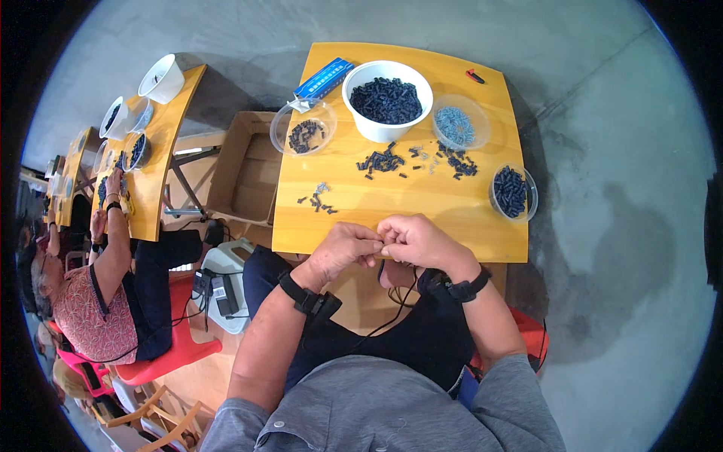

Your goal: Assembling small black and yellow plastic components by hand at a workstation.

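Close together at the table's near edge, my left hand [349,247] and my right hand [416,239] meet with fingers pinched. Whatever small piece they hold between them is hidden by the fingertips. Beyond them, loose small black cylindrical parts [381,160] lie in heaps on the yellow wooden table [361,215]. A small group of black pieces and clear bits [322,197] is nearest my left hand. Further back stands a white tub [388,134] filled with similar black parts. A clear round container [461,120] holds small bluish pieces.
A clear tub of black parts [510,193] sits at the right edge. At the back left are a shallow clear container [303,126] and a blue box [324,78]. A red-and-black tool [474,76] lies far right. Left, a cardboard box [245,169] stands near a co-worker [94,309].
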Demonstrator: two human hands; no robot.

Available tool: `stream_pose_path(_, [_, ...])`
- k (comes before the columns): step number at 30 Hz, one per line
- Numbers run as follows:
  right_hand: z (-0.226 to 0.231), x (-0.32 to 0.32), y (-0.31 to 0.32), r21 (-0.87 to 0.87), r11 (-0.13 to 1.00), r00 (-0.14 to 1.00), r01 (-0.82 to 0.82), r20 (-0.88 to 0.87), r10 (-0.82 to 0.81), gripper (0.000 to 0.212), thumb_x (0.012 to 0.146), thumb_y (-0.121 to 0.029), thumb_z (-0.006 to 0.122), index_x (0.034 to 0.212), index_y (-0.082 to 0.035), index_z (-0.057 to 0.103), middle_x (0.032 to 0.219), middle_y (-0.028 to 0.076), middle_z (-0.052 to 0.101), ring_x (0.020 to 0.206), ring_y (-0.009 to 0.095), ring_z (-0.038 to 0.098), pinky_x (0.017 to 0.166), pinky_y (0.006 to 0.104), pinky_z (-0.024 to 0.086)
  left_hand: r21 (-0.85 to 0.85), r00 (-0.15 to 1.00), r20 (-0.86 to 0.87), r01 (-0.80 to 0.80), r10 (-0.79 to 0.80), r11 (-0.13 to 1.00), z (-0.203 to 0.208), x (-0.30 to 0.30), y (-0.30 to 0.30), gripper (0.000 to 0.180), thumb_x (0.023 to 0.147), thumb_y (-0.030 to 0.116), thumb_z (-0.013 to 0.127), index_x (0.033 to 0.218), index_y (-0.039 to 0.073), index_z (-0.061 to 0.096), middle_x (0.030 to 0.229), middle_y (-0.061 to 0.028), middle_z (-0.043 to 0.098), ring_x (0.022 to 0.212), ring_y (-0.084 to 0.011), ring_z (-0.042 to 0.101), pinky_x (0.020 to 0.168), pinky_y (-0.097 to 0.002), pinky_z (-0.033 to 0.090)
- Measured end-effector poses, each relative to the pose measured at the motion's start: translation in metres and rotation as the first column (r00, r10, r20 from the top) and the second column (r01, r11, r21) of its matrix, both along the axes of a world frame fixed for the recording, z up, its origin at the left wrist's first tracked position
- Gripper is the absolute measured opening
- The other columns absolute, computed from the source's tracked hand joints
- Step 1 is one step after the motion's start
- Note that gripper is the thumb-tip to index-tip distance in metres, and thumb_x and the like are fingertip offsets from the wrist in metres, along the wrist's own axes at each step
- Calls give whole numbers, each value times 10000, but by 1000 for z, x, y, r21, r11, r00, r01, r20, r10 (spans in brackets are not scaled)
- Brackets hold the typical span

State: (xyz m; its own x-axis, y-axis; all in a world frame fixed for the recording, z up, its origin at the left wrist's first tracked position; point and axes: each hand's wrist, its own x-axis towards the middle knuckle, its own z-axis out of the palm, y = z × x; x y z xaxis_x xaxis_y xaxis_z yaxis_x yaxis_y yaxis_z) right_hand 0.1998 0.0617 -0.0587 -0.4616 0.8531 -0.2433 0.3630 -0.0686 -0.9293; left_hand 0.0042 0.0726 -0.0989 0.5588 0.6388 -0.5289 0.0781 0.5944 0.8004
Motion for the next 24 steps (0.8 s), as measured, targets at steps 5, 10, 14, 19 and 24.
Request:
stream_pose_path(5, [-46,49,32,139,898,881,419,180,-438,128,794,-62,573,893,11,606,743,171,631,678,266,627,639,335,497,-46,999,-4,-45,45,998,-3,-1,-8,161,837,101,617,928,-31,631,778,-67,647,617,-124,609,586,-238,503])
stream_pose_path(10, [-71,71,62,465,775,732,427,325,-599,154,797,-105,588,906,-1,618,837,188,650,790,346,634,705,391,498,-8,995,-53,-82,81,997,-9,-5,-16,153,857,91,587,955,-24,614,814,-70,648,639,-124,616,599,-240,508])
stream_pose_path(14, [-64,61,70,481,773,674,414,409,-615,183,790,-139,618,909,0,628,849,189,651,804,336,631,717,394,489,-24,991,-22,-131,131,991,-10,-8,-19,144,862,106,591,944,-9,616,825,-65,648,649,-119,615,614,-236,506])
stream_pose_path(19, [-74,59,73,516,762,627,391,456,-631,172,779,-138,634,874,5,629,879,187,646,821,323,627,713,379,487,-43,982,26,-186,187,982,-11,-8,-22,128,870,113,597,949,15,620,839,-56,648,658,-114,611,624,-236,507])
stream_pose_path(24, [-87,63,72,686,670,611,284,409,-678,125,781,-132,609,833,-19,606,798,179,629,786,366,608,709,454,483,-1,971,57,-233,233,972,-6,-4,-24,111,889,114,588,954,30,623,846,-51,650,680,-113,609,632,-241,506])
